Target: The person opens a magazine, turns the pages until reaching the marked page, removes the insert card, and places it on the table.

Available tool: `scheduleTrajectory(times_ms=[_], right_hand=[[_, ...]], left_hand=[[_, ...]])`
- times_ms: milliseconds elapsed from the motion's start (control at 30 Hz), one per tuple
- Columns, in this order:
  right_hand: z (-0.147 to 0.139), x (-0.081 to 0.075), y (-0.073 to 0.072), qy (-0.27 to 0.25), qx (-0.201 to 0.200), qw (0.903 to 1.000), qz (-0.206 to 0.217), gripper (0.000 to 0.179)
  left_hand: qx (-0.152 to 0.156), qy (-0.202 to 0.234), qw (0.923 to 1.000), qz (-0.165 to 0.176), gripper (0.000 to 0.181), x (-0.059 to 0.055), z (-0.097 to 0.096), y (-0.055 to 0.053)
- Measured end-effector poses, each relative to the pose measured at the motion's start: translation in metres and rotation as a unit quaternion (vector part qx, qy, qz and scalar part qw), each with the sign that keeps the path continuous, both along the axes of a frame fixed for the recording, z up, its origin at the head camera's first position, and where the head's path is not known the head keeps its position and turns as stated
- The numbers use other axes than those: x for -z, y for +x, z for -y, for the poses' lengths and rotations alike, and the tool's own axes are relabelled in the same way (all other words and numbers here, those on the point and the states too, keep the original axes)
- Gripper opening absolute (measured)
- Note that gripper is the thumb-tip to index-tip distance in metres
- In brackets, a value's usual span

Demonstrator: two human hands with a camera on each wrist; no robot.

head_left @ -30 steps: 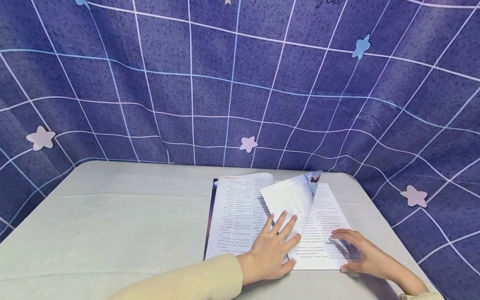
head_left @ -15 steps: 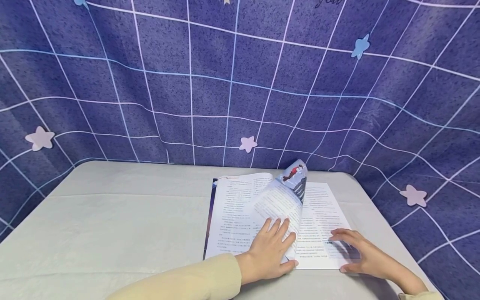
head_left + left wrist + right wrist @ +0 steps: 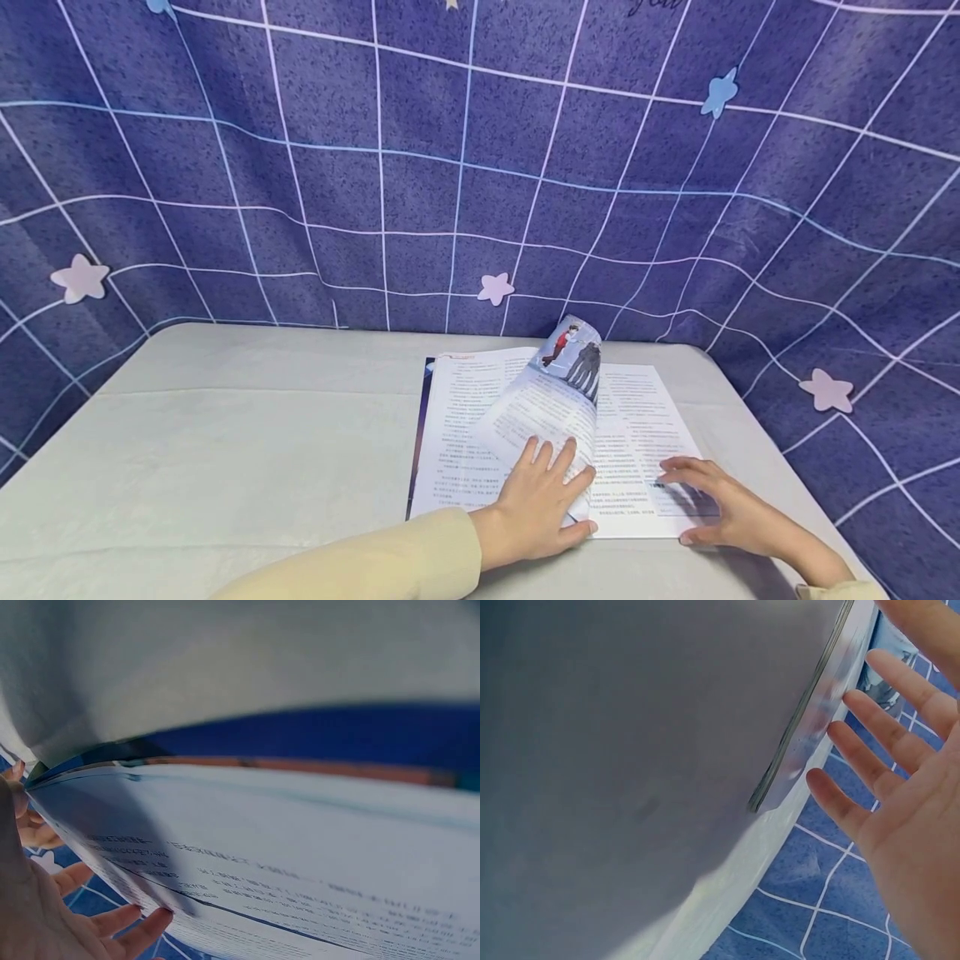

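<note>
An open book (image 3: 465, 433) with printed text lies on the grey-covered table. One of its leaves (image 3: 525, 408) stands partly turned over toward the left, its far corner curled up to show a coloured picture of figures. My left hand (image 3: 536, 508) rests on the lower part of this leaf, fingers spread and fairly straight, near the book's middle. At the lower right corner of the right page, my right hand (image 3: 727, 504) has its fingers extended and apart from the thumb, which is by the near edge. The right wrist view shows the right palm (image 3: 922, 810) holding nothing.
The light grey table cover (image 3: 247, 450) stretches out to the left of the book. Behind the table hangs a blue cloth (image 3: 337, 192) with a line grid and star shapes, also at the right side. A dark cover edge (image 3: 420, 442) shows along the book's left side.
The leaf has swung leftward, and its curled top now shows more of the picture. My left hand has shifted slightly, its fingers staying on the leaf. My right hand has barely moved.
</note>
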State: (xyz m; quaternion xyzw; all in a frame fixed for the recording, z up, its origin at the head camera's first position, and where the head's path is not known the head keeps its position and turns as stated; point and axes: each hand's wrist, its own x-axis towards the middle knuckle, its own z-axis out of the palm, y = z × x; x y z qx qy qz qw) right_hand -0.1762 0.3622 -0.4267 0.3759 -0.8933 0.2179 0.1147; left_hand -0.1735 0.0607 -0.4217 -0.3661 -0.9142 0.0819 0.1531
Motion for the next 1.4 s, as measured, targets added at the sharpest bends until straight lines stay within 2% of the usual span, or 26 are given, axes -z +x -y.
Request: scheduleTrajectory(times_ms=[367,633,867,1100,1400], right_hand=[[-0.0012,-0.0016,-0.0022,-0.013,-0.032,0.9993,-0.015,0.06],[0.0002,-0.0005,0.0006,-0.005,-0.01,0.9999,0.002,0.063],[0.0002,0.0001,-0.0003,0.003,-0.007,0.9999,-0.01,0.063],[0.0009,-0.0022,0.0002,0.009,-0.003,0.9998,-0.017,0.062],[0.0019,-0.0057,-0.0031,-0.015,-0.041,0.9986,-0.03,0.058]], left_hand=[[-0.003,-0.002,1.0,-0.003,0.059,0.0016,0.001,-0.0007],[-0.003,-0.005,1.0,-0.003,0.062,0.0015,0.0024,-0.0005],[0.006,-0.003,0.9999,-0.013,0.065,0.0021,0.0027,-0.0012],[0.009,-0.004,0.9999,0.004,0.061,0.0012,0.0027,-0.0005],[0.013,-0.002,0.9999,-0.001,0.059,0.0018,0.0029,-0.0008]])
